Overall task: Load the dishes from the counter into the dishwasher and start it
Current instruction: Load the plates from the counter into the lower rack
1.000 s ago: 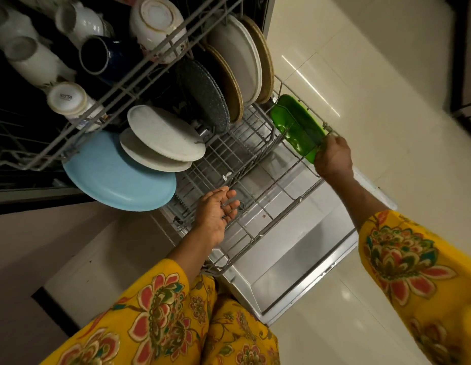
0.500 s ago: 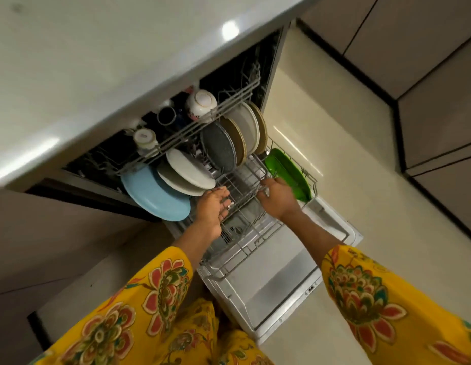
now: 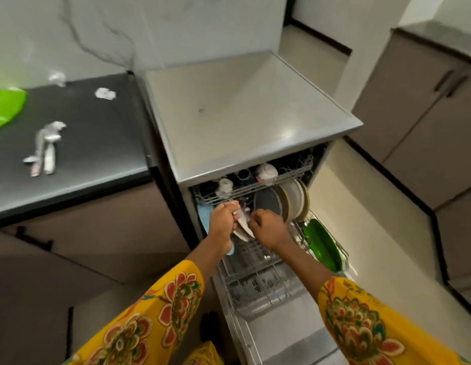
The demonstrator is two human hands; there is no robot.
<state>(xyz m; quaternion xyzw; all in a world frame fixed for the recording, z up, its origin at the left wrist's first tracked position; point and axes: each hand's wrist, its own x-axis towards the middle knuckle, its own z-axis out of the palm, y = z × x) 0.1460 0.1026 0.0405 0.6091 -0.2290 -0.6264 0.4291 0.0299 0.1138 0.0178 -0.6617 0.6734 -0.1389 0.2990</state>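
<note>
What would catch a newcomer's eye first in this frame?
Two hands, the left hand and right hand, meet over white plates in the pulled-out lower rack of the open dishwasher. A bright green dish stands at the rack's right edge, and cutlery lies on the dark counter to the left.

No text, label, brand or number can be read on anything here.

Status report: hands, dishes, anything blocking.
Left hand and right hand both closed at the white plates in the lower rack. Green tray racked. Cutlery still on dark counter. Nothing blocking.
</note>
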